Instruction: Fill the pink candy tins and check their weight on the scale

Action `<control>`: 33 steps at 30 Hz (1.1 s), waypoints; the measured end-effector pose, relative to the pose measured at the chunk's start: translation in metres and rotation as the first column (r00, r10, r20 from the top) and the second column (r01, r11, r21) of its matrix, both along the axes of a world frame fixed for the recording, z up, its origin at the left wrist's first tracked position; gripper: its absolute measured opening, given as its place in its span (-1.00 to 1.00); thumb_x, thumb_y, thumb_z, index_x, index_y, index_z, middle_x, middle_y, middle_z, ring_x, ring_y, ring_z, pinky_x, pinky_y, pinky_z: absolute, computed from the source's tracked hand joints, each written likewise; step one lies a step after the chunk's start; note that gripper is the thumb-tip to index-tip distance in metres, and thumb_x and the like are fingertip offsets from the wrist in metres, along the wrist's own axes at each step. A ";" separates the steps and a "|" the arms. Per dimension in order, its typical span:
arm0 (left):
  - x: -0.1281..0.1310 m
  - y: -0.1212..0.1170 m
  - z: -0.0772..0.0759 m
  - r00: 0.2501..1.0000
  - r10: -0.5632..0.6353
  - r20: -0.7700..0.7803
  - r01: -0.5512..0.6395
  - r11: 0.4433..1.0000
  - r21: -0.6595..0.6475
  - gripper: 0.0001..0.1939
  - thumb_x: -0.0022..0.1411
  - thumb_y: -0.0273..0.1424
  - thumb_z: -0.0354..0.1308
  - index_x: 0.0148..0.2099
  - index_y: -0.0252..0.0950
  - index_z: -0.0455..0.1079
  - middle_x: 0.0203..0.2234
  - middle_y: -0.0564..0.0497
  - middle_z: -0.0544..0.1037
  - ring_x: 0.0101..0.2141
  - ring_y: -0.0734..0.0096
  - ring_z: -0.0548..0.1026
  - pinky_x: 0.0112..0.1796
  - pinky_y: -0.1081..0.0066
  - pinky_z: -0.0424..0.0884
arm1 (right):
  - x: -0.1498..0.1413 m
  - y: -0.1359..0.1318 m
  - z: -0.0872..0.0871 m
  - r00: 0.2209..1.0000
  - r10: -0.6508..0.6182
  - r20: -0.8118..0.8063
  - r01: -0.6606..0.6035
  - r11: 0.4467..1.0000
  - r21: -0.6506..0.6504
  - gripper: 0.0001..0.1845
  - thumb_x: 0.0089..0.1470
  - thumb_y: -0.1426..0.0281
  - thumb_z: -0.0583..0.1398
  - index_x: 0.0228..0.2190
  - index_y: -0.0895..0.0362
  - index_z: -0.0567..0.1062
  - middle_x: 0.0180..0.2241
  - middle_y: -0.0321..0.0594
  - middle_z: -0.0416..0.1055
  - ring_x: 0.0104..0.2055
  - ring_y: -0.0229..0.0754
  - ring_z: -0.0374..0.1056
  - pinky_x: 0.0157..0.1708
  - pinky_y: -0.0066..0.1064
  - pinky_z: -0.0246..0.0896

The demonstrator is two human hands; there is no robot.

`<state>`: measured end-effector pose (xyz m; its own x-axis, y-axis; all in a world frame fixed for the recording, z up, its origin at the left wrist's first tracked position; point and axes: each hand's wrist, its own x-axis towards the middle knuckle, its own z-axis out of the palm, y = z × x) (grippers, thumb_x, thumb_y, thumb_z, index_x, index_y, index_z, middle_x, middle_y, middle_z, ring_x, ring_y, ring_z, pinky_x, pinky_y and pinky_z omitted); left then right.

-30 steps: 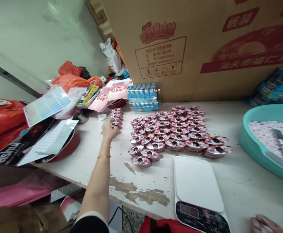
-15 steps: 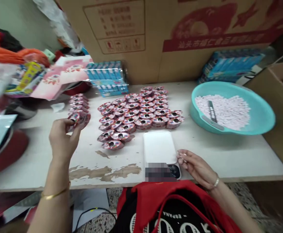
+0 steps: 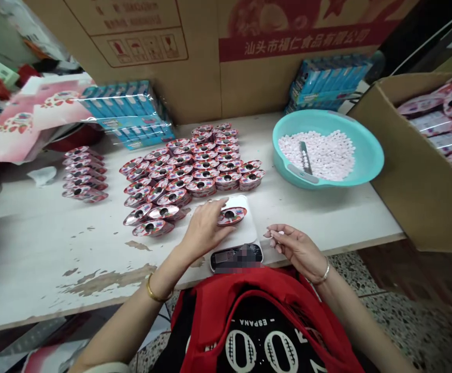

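Observation:
My left hand (image 3: 204,228) is closed around a small red-and-pink printed candy box (image 3: 231,215) with an oval top and a dark round hole. That box is over the white plate of a kitchen scale (image 3: 246,228); whether it rests on the plate I cannot tell. Just right of the scale, the fingers of my right hand (image 3: 297,246) pinch small white candies (image 3: 279,234). Rows of matching candy boxes (image 3: 204,171) stand upright behind and left of the scale. Farther left is a short stack of them (image 3: 84,176).
A turquoise basin (image 3: 329,116) of white candies stands back right, with a metal scoop (image 3: 305,158) in it. An open carton (image 3: 389,171) of candy boxes is at the right. Wrapped blue packs (image 3: 132,114) stand before a big cardboard box (image 3: 198,77).
My left hand has brought the candy box from the left stack rightward to the scale. My right hand stays beside the scale, still pinching. The view has shifted to the right.

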<state>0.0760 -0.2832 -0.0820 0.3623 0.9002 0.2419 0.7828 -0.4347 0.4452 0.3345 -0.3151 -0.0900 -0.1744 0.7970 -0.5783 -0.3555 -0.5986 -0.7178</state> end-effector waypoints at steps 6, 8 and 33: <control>-0.041 -0.031 -0.002 0.973 0.175 0.150 -0.181 0.983 0.029 -0.49 0.26 -0.21 0.16 0.19 -0.24 0.20 -0.04 -0.13 0.48 -0.02 0.25 0.45 0.00 0.22 0.38 | -0.001 0.004 0.004 0.999 0.035 0.031 -0.035 0.999 0.005 -0.62 -0.26 0.30 0.48 -0.36 0.18 0.57 -0.31 -0.18 0.55 -0.42 -0.40 0.34 -0.38 -0.54 0.25; -0.054 -0.051 -0.015 0.951 0.263 0.161 -0.267 0.964 0.004 -0.56 0.29 -0.24 0.12 0.16 -0.25 0.25 -0.10 -0.11 0.51 -0.08 0.28 0.48 -0.06 0.26 0.41 | -0.002 0.005 0.007 0.994 0.080 0.074 -0.081 0.997 0.017 -0.60 -0.24 0.27 0.47 -0.34 0.18 0.56 -0.37 -0.19 0.54 -0.44 -0.38 0.34 -0.37 -0.50 0.26; -0.066 -0.113 -0.092 0.907 0.420 0.017 -0.420 0.907 0.008 -0.65 0.29 -0.30 0.09 0.10 -0.24 0.35 -0.10 -0.15 0.48 -0.06 0.15 0.42 -0.09 0.19 0.35 | -0.082 0.076 0.053 0.281 0.097 0.955 -0.930 0.272 0.246 -0.81 0.10 0.59 0.12 -0.26 0.15 0.47 -0.25 -0.15 0.33 -0.23 -0.18 0.27 -0.18 -0.36 0.19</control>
